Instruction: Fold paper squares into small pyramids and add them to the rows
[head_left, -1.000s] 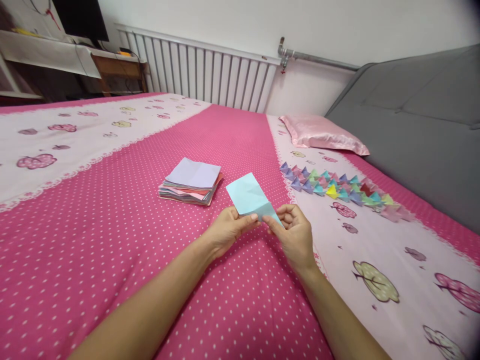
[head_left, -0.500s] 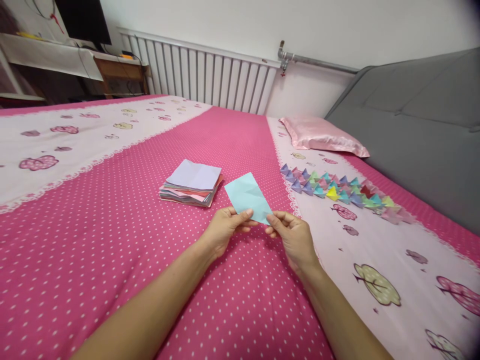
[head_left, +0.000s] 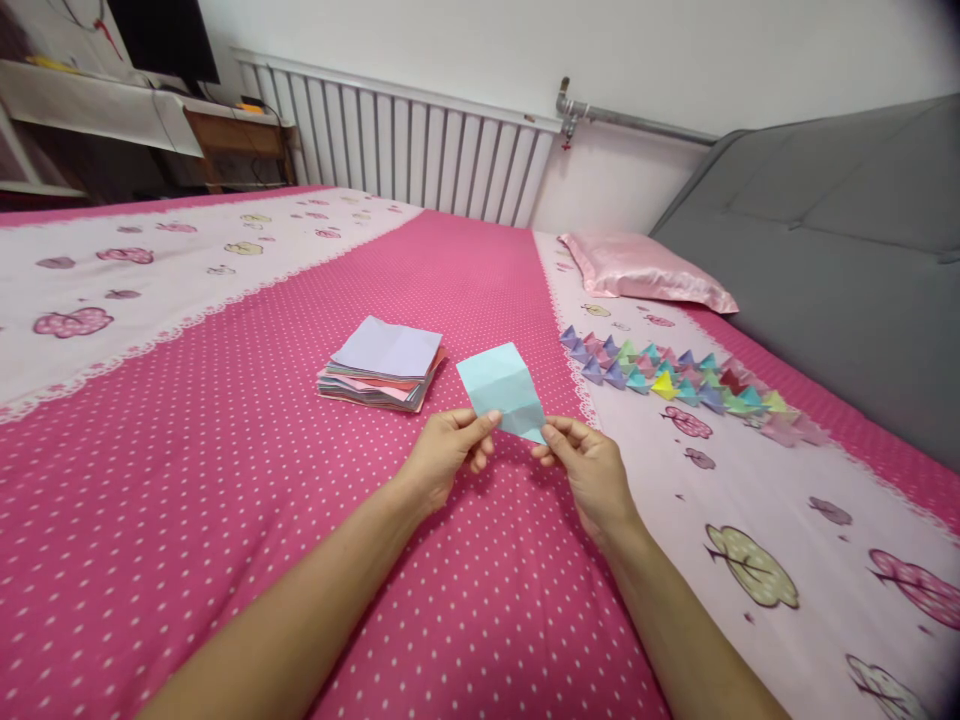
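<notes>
A light blue sheet of paper (head_left: pixel 504 385) with faint crease lines is held up over the bed in front of me. My left hand (head_left: pixel 452 450) pinches its lower left edge, thumb on top. At its lower right corner, my right hand (head_left: pixel 583 465) grips it between thumb and fingers. Left of the sheet lies a stack of coloured paper (head_left: pixel 386 350), its top sheet pale lilac. To the right, rows of small folded paper boats (head_left: pixel 664 387) in several colours stand on the bedspread.
A pink bedspread (head_left: pixel 247 480) with white dots and pale printed bands covers the bed. A shiny pink pillow (head_left: pixel 645 272) lies against the grey headboard (head_left: pixel 825 220). Behind are a white radiator (head_left: pixel 405 140), a pipe (head_left: pixel 637 118) and a desk with a monitor (head_left: pixel 165 40).
The blue sheet has turned slightly clockwise and shifted a little right between my hands. My left fingers now sit higher on its left edge. The stack and boats have stayed put.
</notes>
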